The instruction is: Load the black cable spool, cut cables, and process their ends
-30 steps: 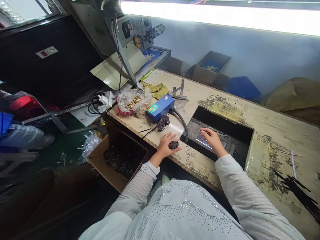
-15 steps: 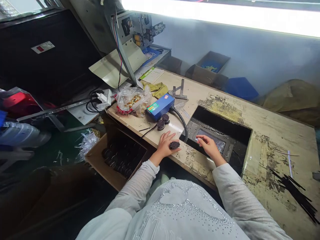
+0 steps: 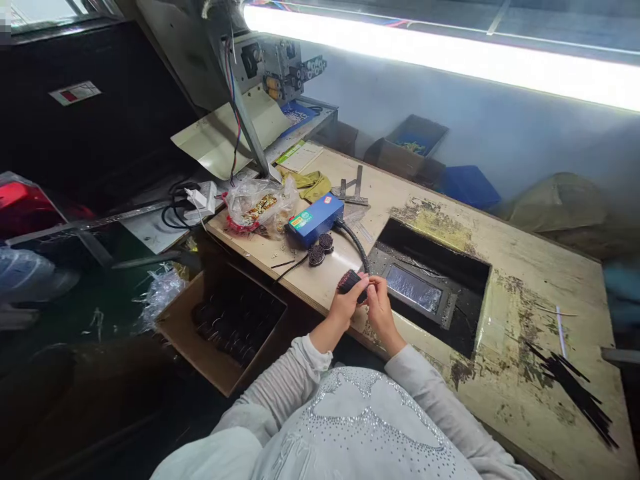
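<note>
Still, two dark bundles (image 3: 317, 255) sit beside the blue box (image 3: 320, 219); the left hand (image 3: 343, 308) grips a third bundle (image 3: 350, 283), now tilted, near the table edge; the right hand (image 3: 381, 308), earlier apart over the sunken screen (image 3: 415, 288), now meets it, fingers at the bundle's end.

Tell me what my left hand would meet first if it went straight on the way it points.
Most likely your right hand, just ahead of the left hand at the bundle; whether the hands touch is hard to tell.
</note>
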The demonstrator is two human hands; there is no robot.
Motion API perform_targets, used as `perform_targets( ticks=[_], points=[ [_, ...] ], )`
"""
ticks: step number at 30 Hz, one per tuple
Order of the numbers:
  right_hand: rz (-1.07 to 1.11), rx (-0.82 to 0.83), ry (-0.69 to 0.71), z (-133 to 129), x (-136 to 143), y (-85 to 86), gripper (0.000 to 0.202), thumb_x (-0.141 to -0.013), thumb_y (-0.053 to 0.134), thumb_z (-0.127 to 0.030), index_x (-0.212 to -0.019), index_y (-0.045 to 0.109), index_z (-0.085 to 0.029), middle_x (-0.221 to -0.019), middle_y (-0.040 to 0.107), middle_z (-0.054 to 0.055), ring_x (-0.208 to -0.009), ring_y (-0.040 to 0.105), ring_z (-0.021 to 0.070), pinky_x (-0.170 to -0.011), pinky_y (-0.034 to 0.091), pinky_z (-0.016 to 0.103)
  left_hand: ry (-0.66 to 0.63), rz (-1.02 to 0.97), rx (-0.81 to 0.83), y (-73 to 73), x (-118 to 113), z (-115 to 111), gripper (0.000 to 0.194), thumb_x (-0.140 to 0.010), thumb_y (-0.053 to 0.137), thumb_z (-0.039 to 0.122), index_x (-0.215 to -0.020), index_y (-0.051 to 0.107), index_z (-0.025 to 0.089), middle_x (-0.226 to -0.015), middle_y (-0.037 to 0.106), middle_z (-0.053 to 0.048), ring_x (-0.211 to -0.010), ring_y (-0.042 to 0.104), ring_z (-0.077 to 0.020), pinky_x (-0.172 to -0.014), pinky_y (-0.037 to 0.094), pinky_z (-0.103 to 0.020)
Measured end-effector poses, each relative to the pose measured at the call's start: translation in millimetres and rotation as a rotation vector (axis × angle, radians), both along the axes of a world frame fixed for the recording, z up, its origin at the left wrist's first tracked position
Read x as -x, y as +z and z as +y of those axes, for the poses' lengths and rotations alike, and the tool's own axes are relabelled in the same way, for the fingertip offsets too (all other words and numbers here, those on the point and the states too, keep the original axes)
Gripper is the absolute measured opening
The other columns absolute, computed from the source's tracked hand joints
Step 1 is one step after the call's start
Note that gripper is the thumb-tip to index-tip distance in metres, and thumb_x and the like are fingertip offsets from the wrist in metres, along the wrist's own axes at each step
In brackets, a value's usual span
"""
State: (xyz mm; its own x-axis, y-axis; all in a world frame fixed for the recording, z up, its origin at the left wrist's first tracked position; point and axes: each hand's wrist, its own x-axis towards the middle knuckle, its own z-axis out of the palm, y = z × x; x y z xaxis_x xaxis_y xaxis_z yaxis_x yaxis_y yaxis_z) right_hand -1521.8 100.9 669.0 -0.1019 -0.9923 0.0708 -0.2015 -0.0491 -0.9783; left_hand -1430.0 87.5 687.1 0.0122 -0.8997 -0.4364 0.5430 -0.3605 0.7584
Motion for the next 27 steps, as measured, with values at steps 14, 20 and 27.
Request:
perform_targets(
  ticks=[14, 20, 27],
  points=[
    [0.054, 0.039, -0.291, -4, 11, -6.2, 0.033, -0.089, 0.048, -0.051, -0.088, 0.052, -0.019, -0.079, 0.056, 0.0, -0.073, 0.051, 0.0154, -0.071, 0.042, 0.029, -0.055, 0.092, -0.072, -13.6, 31, 6, 0.059, -0.064, 0.077, 0.056, -0.106, 0.07, 0.015, -0.11, 0.071, -0.012, -0.107, 0.064, -0.0258, -0.098, 0.048, -0.039],
    [0.462, -0.004, -0.274, -25, 92, -12.7, 0.035, -0.086, 0.048, -0.052, -0.09, 0.056, -0.019, -0.068, 0.054, -0.002, -0.061, 0.049, 0.015, -0.063, 0.039, 0.028, -0.08, -0.904, 0.554, -43.3, -36, -1, 0.062, -0.07, 0.074, 0.048, -0.122, 0.059, 0.016, -0.127, 0.059, -0.016, -0.122, 0.051, -0.0305, -0.106, 0.039, -0.05],
    [0.952, -0.12, -0.093, -60, 162, -42.9, 0.033, -0.091, 0.04, -0.046, -0.099, 0.056, -0.018, -0.093, 0.067, 0.011, -0.084, 0.061, 0.023, -0.075, 0.042, 0.032, -0.082, -1.522, 0.825, -70.6, -66, -10, 0.05, -0.08, 0.067, 0.043, -0.121, 0.058, 0.016, -0.123, 0.062, -0.015, -0.123, 0.049, -0.0326, -0.102, 0.04, -0.048]
  ],
)
